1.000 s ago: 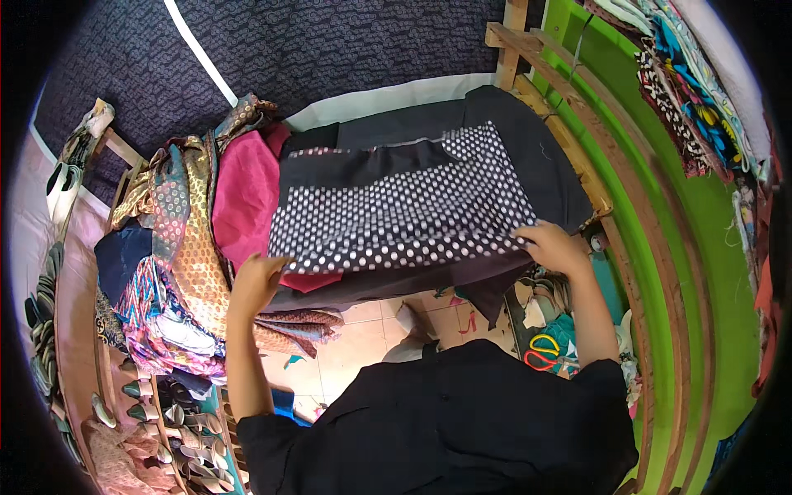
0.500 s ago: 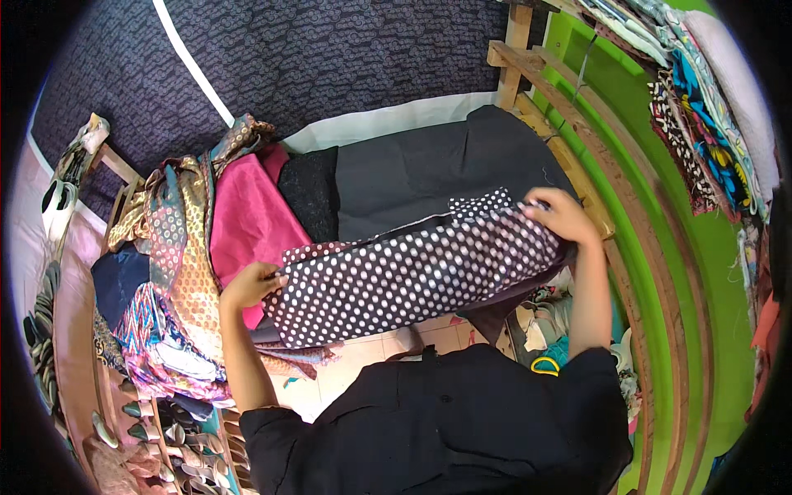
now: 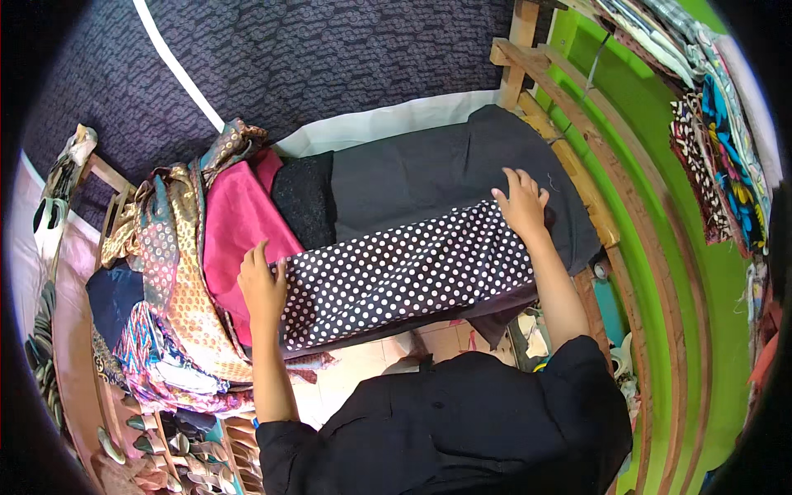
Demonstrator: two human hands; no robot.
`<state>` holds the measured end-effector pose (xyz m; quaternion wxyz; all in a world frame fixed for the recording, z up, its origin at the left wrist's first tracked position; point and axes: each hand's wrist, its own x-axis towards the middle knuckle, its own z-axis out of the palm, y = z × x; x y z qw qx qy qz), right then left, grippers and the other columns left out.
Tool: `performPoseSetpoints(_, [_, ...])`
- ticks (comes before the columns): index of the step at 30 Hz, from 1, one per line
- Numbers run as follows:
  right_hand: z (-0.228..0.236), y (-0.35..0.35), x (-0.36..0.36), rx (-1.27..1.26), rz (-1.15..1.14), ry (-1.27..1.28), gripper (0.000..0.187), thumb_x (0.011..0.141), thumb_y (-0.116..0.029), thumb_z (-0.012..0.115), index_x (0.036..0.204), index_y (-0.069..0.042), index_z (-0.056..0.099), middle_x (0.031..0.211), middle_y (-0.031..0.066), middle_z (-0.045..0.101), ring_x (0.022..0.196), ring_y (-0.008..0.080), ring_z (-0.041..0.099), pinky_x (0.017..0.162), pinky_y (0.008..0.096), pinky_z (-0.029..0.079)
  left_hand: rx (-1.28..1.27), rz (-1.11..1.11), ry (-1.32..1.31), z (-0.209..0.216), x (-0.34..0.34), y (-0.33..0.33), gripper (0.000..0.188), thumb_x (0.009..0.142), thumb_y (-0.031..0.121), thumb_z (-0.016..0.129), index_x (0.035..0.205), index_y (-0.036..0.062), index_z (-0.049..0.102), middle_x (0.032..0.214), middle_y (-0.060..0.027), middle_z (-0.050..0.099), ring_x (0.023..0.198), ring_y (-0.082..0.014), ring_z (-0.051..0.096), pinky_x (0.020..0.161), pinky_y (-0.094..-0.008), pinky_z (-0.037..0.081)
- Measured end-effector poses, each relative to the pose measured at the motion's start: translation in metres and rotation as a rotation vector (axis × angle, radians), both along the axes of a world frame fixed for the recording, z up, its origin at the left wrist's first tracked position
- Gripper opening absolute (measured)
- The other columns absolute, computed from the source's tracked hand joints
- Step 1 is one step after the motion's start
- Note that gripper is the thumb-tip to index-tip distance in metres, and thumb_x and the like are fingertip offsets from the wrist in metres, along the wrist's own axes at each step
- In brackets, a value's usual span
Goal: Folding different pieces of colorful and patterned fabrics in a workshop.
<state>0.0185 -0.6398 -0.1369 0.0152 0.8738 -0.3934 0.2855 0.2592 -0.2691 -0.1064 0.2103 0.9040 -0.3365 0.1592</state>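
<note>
A folded black cloth with white polka dots lies lengthwise along the near side of a surface draped in dark grey fabric. At the cloth's left end is my left hand, fingers apart and gripping nothing, its thumb by the cloth's edge. My right hand rests at the far right corner of the cloth, fingers spread, also without a grip. Beside the left hand lies a magenta cloth, with a black textured cloth next to it.
Gold patterned fabric and other cloths heap up on the left. Shoes stand on racks at lower left. Wooden rails run along the green wall at right, where folded fabrics hang. A white strip edges the back.
Both hands have let go of the polka-dot cloth, which was held up by its ends and now lies flatter. The right hand has shifted left, fingers opening.
</note>
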Motion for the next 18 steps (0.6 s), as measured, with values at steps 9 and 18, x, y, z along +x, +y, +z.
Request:
performPoseSetpoints(9, [-0.033,0.106,0.008,0.294,0.551,0.251,0.050,0.084,-0.044,0.046,0.126,-0.018,0.042,0.133,0.0099,0.037,0.126,0.0257,0.030,0.101,0.0524,0.018,0.301,-0.481,0.118,-0.059,-0.071,-0.098,0.060,0.078,0.051,0.050,0.125,0.0141,0.045,0.133,-0.0164,0.035,0.125,-0.0288,0.031,0.101,-0.0557,0.014])
performPoseSetpoints(18, [-0.027,0.083,-0.044,0.317,-0.071,0.204,0.067,0.073,-0.051,0.057,0.127,-0.015,0.041,0.136,0.0130,0.032,0.129,0.0259,0.024,0.098,0.0617,0.012,0.368,-0.280,0.132,-0.059,-0.022,-0.090,0.073,0.071,0.063,0.050,0.120,0.0080,0.050,0.126,-0.0097,0.046,0.124,-0.0237,0.034,0.098,-0.0644,0.001])
